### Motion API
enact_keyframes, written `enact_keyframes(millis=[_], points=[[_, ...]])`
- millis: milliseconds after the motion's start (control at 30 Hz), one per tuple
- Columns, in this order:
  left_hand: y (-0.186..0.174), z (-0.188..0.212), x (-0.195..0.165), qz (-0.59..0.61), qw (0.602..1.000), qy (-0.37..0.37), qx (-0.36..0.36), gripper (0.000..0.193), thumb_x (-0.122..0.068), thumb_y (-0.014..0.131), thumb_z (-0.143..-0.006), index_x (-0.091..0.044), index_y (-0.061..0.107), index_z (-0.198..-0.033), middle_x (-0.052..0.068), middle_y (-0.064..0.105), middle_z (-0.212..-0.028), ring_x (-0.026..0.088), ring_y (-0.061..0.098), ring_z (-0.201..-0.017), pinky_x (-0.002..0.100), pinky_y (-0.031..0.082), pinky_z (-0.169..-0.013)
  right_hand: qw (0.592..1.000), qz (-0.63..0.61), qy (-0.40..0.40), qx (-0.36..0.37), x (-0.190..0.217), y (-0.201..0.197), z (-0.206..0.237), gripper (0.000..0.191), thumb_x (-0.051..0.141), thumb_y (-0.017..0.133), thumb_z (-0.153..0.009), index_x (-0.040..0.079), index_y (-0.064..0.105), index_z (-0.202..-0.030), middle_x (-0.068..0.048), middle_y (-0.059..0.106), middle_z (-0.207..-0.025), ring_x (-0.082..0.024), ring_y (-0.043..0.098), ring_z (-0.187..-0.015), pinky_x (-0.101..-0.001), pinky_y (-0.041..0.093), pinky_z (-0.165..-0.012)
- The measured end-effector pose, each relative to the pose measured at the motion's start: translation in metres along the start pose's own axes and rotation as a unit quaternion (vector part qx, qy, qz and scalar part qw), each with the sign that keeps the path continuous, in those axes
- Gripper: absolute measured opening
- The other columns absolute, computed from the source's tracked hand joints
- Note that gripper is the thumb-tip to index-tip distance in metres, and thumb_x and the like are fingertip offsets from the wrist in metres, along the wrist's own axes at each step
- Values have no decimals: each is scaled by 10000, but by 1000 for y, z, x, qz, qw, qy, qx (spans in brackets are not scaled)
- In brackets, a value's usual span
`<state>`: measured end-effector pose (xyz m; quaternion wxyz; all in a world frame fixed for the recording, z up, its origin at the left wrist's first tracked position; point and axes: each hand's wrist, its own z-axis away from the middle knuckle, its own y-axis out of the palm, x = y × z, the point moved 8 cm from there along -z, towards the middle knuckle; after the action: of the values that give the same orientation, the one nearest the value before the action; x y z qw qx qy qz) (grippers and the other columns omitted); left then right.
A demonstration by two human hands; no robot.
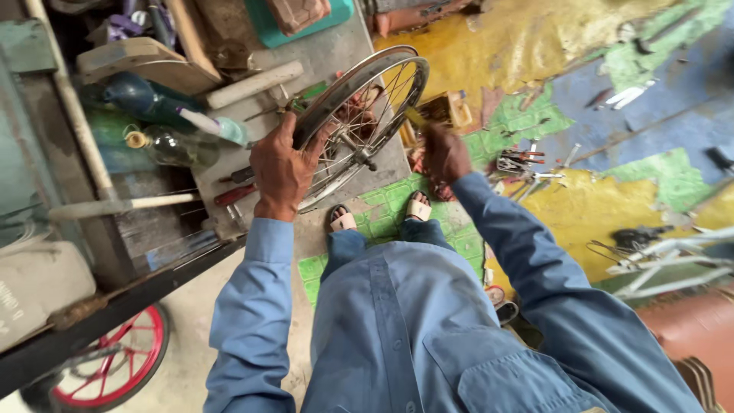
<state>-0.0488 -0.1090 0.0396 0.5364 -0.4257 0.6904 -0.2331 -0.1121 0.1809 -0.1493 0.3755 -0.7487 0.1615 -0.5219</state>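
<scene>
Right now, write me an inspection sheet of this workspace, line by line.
Surface: grey workbench top, worn and crowded; floor painted in yellow, green and blue patches.
Job's things: spoked bicycle wheel stands on edge at the bench side.
Clutter: glass bottle, red-handled tool, wooden handle on the bench; pliers and small metal tools scattered on the floor.
Grippers: left hand grips the wheel's rim; right hand is closed on a small tool beside the wheel, blurred.
Cables: nothing seen.
Surroundings: red-rimmed wheel below the bench; white metal frame at the right.
</scene>
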Motion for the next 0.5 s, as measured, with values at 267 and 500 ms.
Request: enact_keyframes(millis=[267,500], points=[[19,-5,-10,-30,999,-34,3,496,-523,720,-1021,-28,676,-1013,143,732,-796,316,726,-686,425,556,-625,992,-42,-85,83,6,-11,-12,184,8,608,-918,31,670,-1089,-191,650,-826,-378,623,-650,-479,503,-573],[32,-12,-4,-24,991,-128,42,483,-504,774,-959,-33,671,-927,114,686,-669,248,682,-575,394,516,-574,993,-79,-75,39,-36,-8,-16,98,13,606,-978,49,606,-1069,-199,643,-859,-392,656,-718,-485,522,-605]])
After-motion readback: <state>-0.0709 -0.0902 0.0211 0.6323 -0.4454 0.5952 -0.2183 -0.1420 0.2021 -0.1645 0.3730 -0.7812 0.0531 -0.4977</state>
